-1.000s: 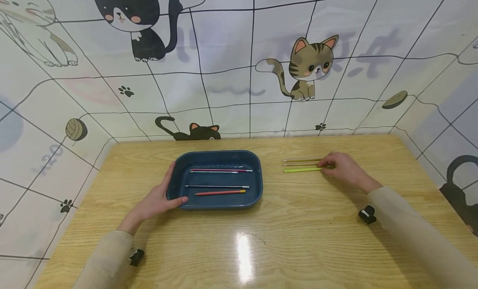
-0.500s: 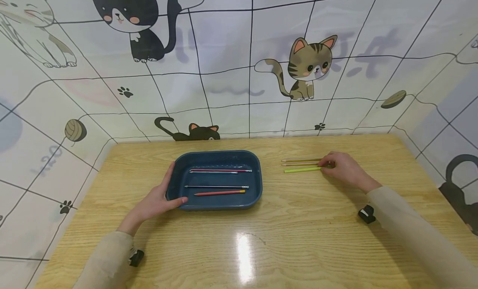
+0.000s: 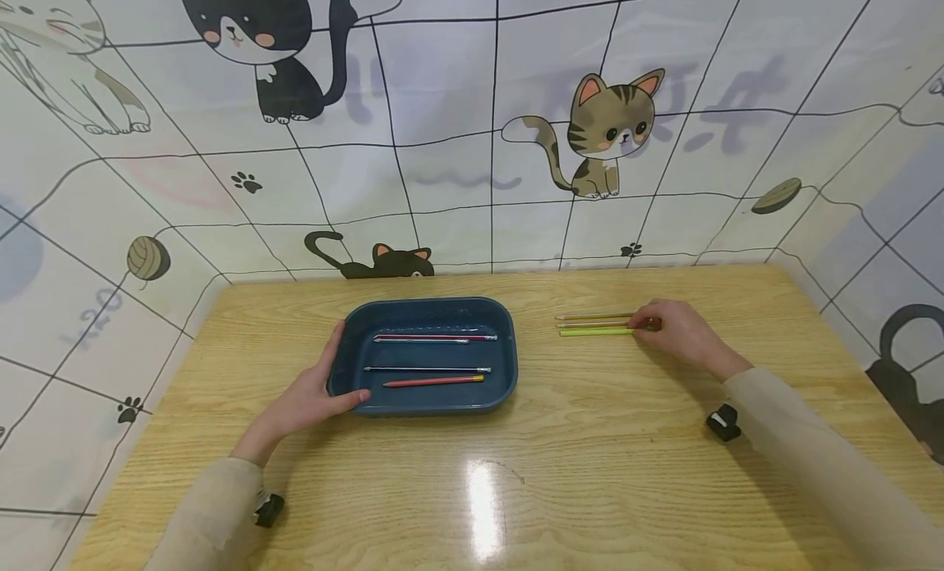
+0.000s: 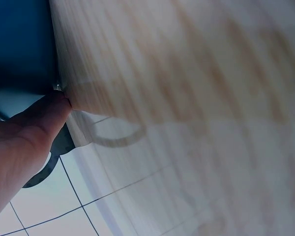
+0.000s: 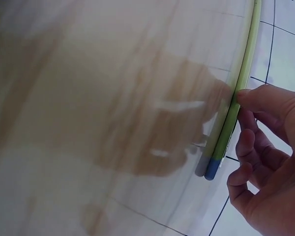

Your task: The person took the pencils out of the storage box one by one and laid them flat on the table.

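My left hand (image 3: 310, 399) spans the near left corner of a dark blue tray (image 3: 424, 409), thumb on the near rim and straight fingers along the left wall. Several pencils lie inside, among them a red pencil (image 3: 435, 381) and a dark pencil (image 3: 428, 369). To the right of the tray, my right hand (image 3: 678, 333) pinches a yellow-green pencil (image 3: 596, 333) near its right end. Behind it lie two golden-brown pencils (image 3: 593, 317), their right ends hidden by my fingers. In the right wrist view, my thumb touches the green pencil (image 5: 241, 88), which has a blue end.
The wooden table (image 3: 590, 473) meets a white cloth wall (image 3: 457, 169) with printed cats and grid lines at its back and sides. A bright light reflection lies near the table's front. Small black cameras sit at both wrists.
The left end of the yellow-green pencil has swung slightly back, so it now lies nearly parallel and closer to the golden-brown pencils. My left hand and the tray have stayed put.
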Motion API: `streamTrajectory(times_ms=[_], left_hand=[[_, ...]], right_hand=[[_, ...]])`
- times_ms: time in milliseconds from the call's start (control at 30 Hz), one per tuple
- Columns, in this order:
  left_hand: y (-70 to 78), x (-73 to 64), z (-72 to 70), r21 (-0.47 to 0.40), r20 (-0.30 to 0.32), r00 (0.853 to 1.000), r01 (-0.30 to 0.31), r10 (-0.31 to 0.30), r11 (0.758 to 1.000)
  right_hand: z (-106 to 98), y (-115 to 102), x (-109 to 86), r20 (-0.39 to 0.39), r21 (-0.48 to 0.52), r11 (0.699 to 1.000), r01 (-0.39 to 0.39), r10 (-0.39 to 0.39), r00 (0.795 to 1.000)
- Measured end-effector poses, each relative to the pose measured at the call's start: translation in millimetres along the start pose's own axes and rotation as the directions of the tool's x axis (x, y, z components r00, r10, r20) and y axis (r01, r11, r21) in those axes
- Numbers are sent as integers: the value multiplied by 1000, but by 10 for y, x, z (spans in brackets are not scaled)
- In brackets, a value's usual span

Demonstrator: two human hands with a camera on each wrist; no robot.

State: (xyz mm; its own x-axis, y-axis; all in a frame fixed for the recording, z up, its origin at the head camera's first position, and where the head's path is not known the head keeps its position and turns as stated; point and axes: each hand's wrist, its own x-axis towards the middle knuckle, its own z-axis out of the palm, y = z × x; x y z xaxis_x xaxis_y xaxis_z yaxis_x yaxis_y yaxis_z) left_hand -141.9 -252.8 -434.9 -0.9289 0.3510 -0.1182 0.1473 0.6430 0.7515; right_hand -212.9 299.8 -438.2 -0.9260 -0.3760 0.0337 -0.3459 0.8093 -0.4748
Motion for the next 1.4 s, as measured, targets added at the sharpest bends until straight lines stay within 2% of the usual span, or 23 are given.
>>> streamTrajectory(times_ms=[767, 933, 1133, 1400], left_hand=[[-10, -2, -3, -3, -3, 1000, -7, 7, 1000], [-12, 0, -3, -6, -3, 1000, -15, 15, 1000], [-6, -9, -6, -11, -2, 1000, -12, 12, 1000], [-18, 3, 11, 1, -7, 1000, -12, 12, 1000]], right_hand=[[17, -4, 19, -15, -5, 1000, 8, -8, 1000], [16, -19, 14, -50, 25, 999, 20, -19, 999], [37, -207, 25, -126, 107, 989, 104, -90, 988], [177, -497, 91, -123, 195, 972, 132, -109, 986]])
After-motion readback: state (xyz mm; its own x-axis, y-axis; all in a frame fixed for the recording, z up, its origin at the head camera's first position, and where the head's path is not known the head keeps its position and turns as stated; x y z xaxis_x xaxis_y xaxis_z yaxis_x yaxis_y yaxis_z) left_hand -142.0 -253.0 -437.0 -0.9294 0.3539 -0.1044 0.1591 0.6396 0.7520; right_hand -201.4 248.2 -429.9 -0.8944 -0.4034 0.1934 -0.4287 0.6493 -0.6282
